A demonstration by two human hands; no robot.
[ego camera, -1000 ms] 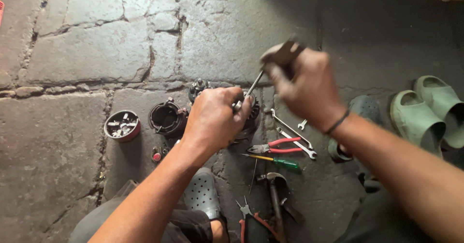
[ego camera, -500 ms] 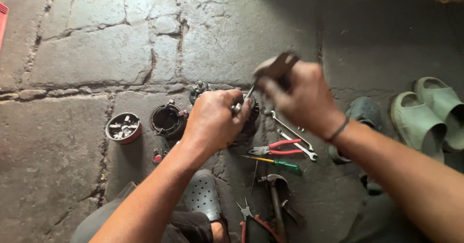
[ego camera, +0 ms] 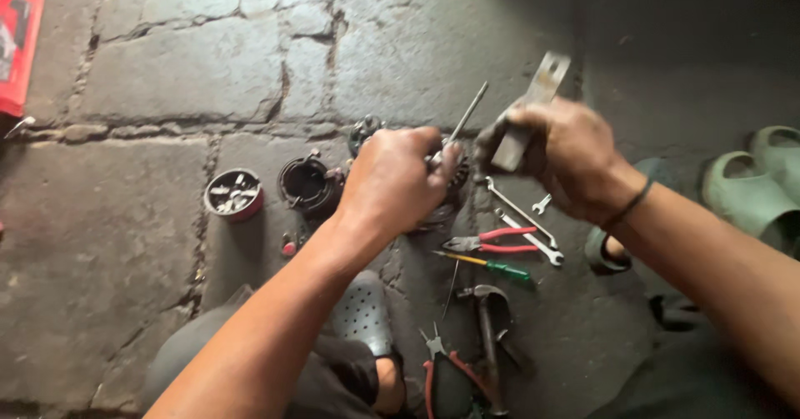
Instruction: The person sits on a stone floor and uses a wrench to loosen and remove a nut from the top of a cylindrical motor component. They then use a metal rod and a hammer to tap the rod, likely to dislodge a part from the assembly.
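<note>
Gripping a thin metal rod (ego camera: 463,119) with the left hand (ego camera: 396,181), fingers closed round its lower end, the rod slanting up and to the right above the knuckles. Pressing down on a dark round motor part (ego camera: 446,198) mostly hidden under that hand, on the stone floor (ego camera: 167,77). Clamped in the right hand (ego camera: 567,156), fist tight, a flat grey metal bar (ego camera: 529,110), its upper end raised and tilted right, just beside the rod's tip but apart from it. Worn on the right wrist, a dark band (ego camera: 629,206).

Lying near the left hand: a black ring-shaped housing (ego camera: 308,185) and, further left, a small round red tin (ego camera: 233,194) of small metal bits. Spread below the right hand: two spanners (ego camera: 521,223), red-handled pliers (ego camera: 492,242), a green-handled screwdriver (ego camera: 487,265), a hammer (ego camera: 487,319) and another pair of red pliers (ego camera: 446,365) at the lower edge. Resting under the left forearm, a grey perforated clog (ego camera: 362,311). Standing at the right edge, green sandals (ego camera: 750,190). Showing at the top left corner, a red box (ego camera: 17,40).
</note>
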